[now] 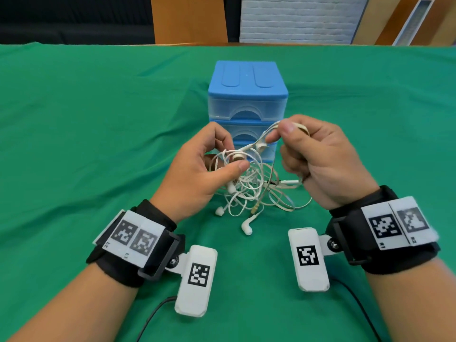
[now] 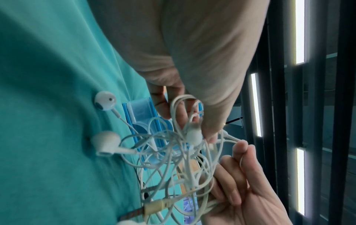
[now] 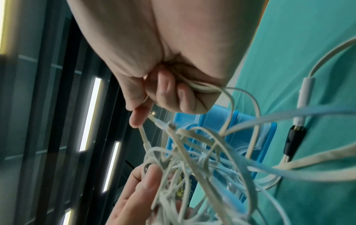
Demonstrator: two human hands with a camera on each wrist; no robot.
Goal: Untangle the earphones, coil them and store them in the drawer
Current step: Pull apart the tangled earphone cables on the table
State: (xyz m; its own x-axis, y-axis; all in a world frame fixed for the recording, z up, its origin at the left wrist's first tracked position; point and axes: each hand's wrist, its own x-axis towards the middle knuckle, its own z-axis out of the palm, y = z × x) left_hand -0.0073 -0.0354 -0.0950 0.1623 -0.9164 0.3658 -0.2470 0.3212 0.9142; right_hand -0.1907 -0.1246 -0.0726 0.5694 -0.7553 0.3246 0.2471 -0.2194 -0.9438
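A tangle of white and cream earphones [image 1: 249,186] hangs between both hands above the green cloth, its lower loops and buds [image 1: 246,227] resting on the cloth. My left hand [image 1: 214,156] pinches cords and a bud of the tangle [image 2: 185,153] between thumb and fingers. My right hand [image 1: 283,137] pinches a cream cord by thumb and forefinger, lifted toward the upper right, with more cord [image 3: 200,88] curled in its other fingers. The blue drawer unit [image 1: 248,99] stands just behind the hands, all its clear drawers closed.
The green cloth [image 1: 86,132] covers the whole table. A black plug and white inline remote [image 3: 304,94] lie on the cloth to the right of the tangle. Wrist camera cables [image 1: 153,314] trail toward the near edge.
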